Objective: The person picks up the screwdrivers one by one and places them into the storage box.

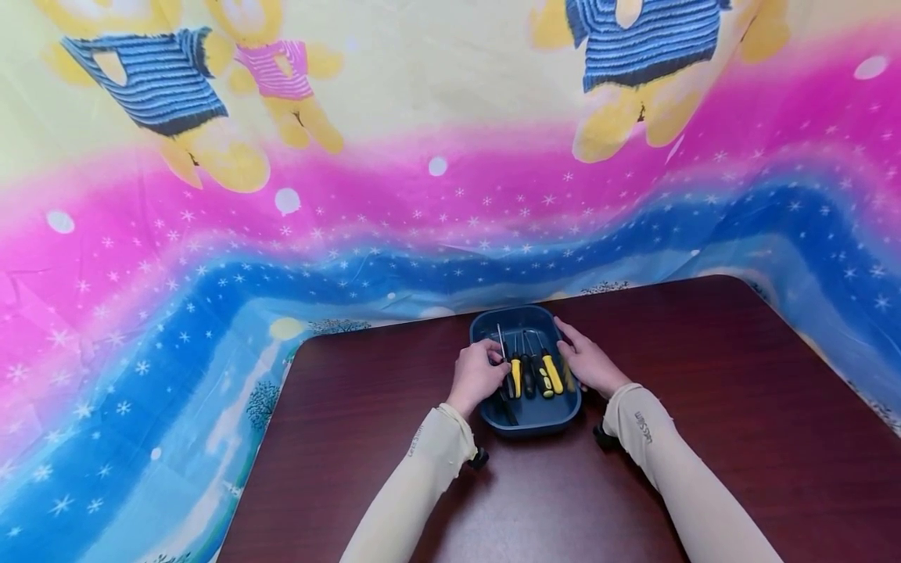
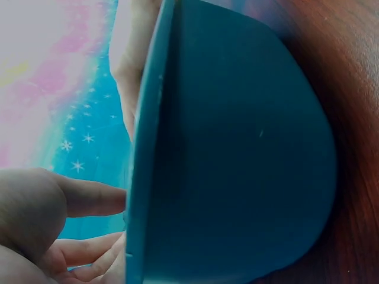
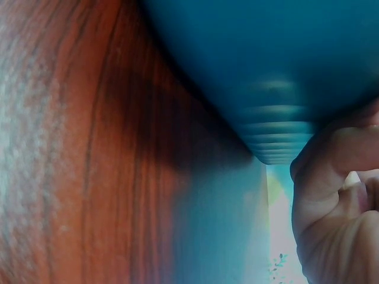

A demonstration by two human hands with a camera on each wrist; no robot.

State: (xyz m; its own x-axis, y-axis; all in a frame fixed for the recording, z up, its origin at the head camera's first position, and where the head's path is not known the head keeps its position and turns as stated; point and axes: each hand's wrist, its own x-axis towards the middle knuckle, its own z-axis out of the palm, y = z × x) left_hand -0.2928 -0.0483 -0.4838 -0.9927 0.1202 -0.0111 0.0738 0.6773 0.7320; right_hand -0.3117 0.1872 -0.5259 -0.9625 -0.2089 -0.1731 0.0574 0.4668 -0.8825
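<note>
A dark blue-grey plastic tray [image 1: 531, 426] stands on the table, holding several screwdrivers with yellow and black handles. My left hand [image 1: 479, 375] reaches over its left rim, fingers curled at the leftmost screwdriver [image 1: 500, 338], which it seems to pinch. In the left wrist view, the tray's wall [image 2: 237, 142] hides those fingertips, while the thumb [image 2: 95, 198] shows beside the rim. My right hand [image 1: 590, 361] holds the tray's right side near the far corner. Bent fingers [image 3: 325, 177] of that hand lie against the ribbed outer wall [image 3: 278, 127] in the right wrist view.
A yellow-handled screwdriver [image 1: 552, 374] lies at the right inside the tray, with others beside it. The dark red wooden table [image 1: 380, 391] has rounded far corners. Behind it hangs a printed cloth [image 1: 394, 195] with bears and snowflakes, close to the table's far edge.
</note>
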